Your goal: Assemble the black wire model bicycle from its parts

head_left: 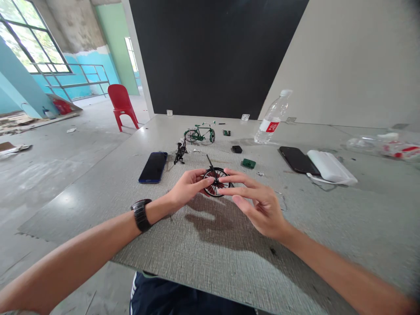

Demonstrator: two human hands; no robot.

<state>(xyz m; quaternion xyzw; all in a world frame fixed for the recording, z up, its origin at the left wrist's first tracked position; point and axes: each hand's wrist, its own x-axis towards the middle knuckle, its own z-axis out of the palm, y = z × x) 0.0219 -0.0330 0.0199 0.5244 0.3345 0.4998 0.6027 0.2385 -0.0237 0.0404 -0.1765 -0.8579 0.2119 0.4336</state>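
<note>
A small black spoked wheel point(217, 188), with a thin black rod point(210, 162) rising from it, is held a little above the table. My left hand point(187, 187) grips the wheel at its left side, thumb across the spokes and other fingers behind. From the right, my right hand point(257, 199) reaches in with its fingers stretched out and apart, fingertips at the wheel's face and rim. Behind the wheel lies a black model bicycle part point(180, 151), and past it stands a green model bicycle point(199, 134). A green piece point(248, 163) sits to the right.
A blue phone point(153, 167) lies at the left. On the right are a black phone point(300, 161), a white pouch-like item point(331, 166) and a clear bottle point(273, 117). Small black point(236, 149) and green point(226, 132) pieces lie farther back. A black panel point(210, 57) rises behind the table.
</note>
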